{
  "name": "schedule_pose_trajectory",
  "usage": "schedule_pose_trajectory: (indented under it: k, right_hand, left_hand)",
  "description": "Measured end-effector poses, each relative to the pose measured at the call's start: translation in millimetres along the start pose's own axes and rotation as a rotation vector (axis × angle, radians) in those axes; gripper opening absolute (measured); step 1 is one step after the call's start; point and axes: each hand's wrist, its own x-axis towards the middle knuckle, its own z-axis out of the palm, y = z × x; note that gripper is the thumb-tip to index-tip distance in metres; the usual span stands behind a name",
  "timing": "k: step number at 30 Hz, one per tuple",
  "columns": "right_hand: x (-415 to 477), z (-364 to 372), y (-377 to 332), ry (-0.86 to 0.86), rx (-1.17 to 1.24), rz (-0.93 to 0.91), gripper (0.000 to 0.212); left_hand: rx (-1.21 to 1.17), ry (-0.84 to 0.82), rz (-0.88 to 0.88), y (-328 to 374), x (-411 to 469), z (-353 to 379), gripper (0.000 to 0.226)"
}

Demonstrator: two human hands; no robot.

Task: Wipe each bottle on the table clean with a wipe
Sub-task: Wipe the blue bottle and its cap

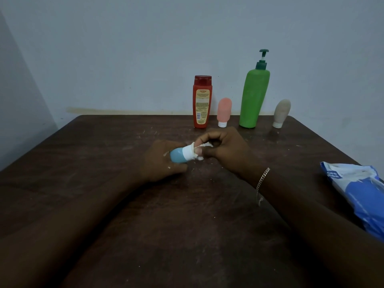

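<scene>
My left hand [160, 161] grips a small blue bottle [177, 155] lying sideways, its white cap pointing right. My right hand [224, 150] pinches a crumpled white wipe [200, 149] against that cap. Along the far edge of the dark wooden table [187, 215] stand a red bottle [202, 101], a small pink bottle [223, 112] on its white cap, a tall green pump bottle [254, 96] and a small beige bottle [281, 113] on its cap.
A blue and white wipes pack [357, 194] lies at the table's right edge. White crumbs are scattered on the tabletop around my hands. A pale wall rises right behind the table, and a chain bracelet hangs on my right wrist.
</scene>
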Motion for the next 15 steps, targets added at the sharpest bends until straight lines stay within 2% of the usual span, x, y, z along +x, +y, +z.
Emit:
schedule_pose_trajectory:
  k: [5, 8, 11, 15]
  right_hand:
    - [1, 1, 10, 0.077, -0.022, 0.06, 0.007]
    - [2, 2, 17, 0.1, 0.142, 0.167, 0.006]
    - [5, 0, 24, 0.145, 0.291, 0.232, 0.007]
    - [4, -2, 34, 0.237, 0.381, 0.264, 0.012]
  left_hand:
    - [-0.037, 0.026, -0.01, -3, 0, 3, 0.033]
    - [-0.132, 0.152, -0.003, -3, 1, 8, 0.039]
    - [-0.327, 0.197, -0.073, -3, 3, 7, 0.05]
    - [-0.479, 0.188, -0.173, -10, 5, 3, 0.037]
